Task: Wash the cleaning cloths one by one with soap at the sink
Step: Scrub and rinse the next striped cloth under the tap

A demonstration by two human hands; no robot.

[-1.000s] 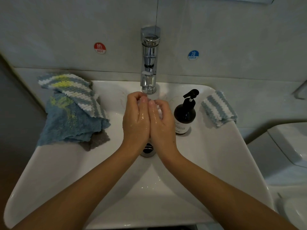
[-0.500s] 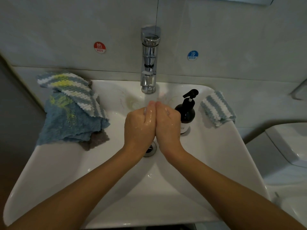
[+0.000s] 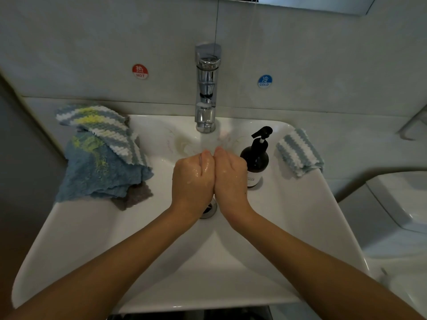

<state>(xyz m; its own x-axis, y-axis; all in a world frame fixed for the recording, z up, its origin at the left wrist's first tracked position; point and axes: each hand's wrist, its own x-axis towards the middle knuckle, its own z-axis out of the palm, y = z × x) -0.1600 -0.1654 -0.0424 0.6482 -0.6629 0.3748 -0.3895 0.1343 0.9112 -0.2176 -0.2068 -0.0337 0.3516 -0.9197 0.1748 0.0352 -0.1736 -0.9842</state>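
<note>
Grey tiled wall behind white sink [image 3: 323,227]; tap [image 3: 207,88] running. Cloth pile [image 3: 99,167] on left rim and striped cloth [image 3: 298,153] on right rim; neither in the basin, so washing seems unfinished. Soap [image 3: 255,162] beside right hand [image 3: 231,176]. Left hand [image 3: 193,179] pressed against it under the stream, fingers curled, each grip holding nothing.

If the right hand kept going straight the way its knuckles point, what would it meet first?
Probably the water stream just ahead of the right hand, then the faucet base; depth is unclear in this view.
</note>
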